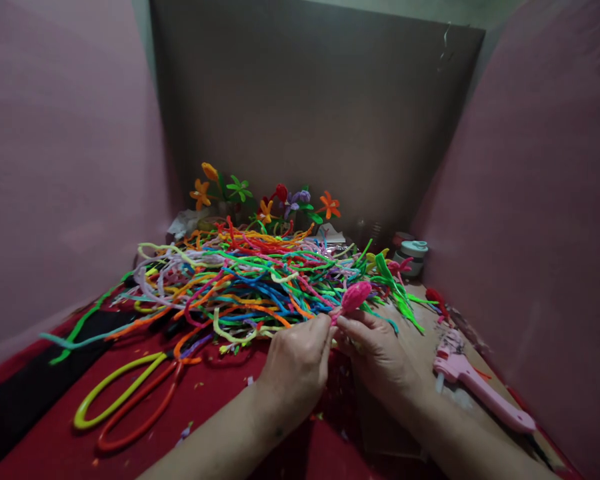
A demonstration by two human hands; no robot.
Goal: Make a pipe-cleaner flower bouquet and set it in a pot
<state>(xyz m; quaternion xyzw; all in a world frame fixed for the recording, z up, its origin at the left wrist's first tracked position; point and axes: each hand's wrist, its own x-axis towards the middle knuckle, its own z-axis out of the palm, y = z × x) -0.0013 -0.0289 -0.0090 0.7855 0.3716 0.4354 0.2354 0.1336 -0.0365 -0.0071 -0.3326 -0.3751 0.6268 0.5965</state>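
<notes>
To the left front of the pile (260, 283) of coloured stems, a black strip (35, 393) lies on the red-covered bench (220, 410). Next, in front of the pile, come 2 handles: a yellow loop (79, 415) and a red loop (109, 444). Behind the pile stand several flowers (200, 194), orange, green, red and purple, which look complete.

In front of the pile, toward its right part, is the left hand (300, 353). Its fingers are closed tightly at the neck of the pink bud (356, 295), though the tips are mostly turned away. The bud points up before the right part of the pile. The right hand (375, 343) is just beside, with thumb and fingers pinching the same neck.

I judge the head of the bud to be done, because its strands are gathered in a closed oval. The neck seems to be the part in work. No green is visible on this bud; how much is left below, I cannot tell, as the fingers cover it.

At the right end of the pile are green leaves (393, 288), and behind them a jar (413, 257). Farther right of the pile lies a pink glue gun (485, 387), untouched by the 2 hands.
</notes>
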